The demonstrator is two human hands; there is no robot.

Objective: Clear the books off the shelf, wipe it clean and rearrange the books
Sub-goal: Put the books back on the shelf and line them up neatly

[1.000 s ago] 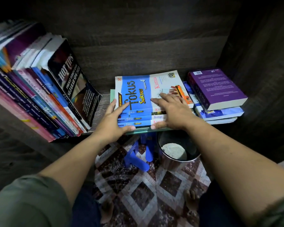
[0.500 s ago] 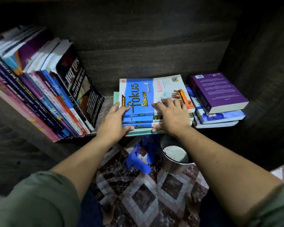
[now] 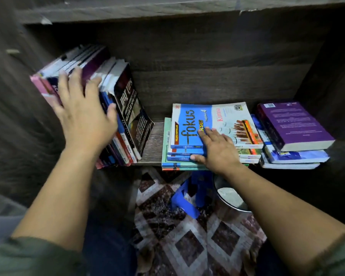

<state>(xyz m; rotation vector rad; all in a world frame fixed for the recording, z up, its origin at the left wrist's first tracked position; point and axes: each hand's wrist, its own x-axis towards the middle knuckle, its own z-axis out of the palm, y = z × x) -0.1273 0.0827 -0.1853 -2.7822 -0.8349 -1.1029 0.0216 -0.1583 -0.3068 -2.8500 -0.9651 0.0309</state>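
Observation:
A dark wooden shelf holds three groups of books. On the left, a row of leaning books tilts to the right; my left hand lies spread over their spines, fingers fairly straight. In the middle lies a flat stack topped by a blue "fokus" book. My right hand rests flat on that cover, thumb against the front edges of the stack. To the right sits a smaller pile topped by a purple book.
Below the shelf, a blue plastic stool and a metal bucket stand on a patterned floor. The shelf's side wall rises close to the purple pile. My bare feet show at the bottom.
My left hand left the middle stack and moved up and left onto the leaning books. My right hand stays on the blue book. The view has tilted up.

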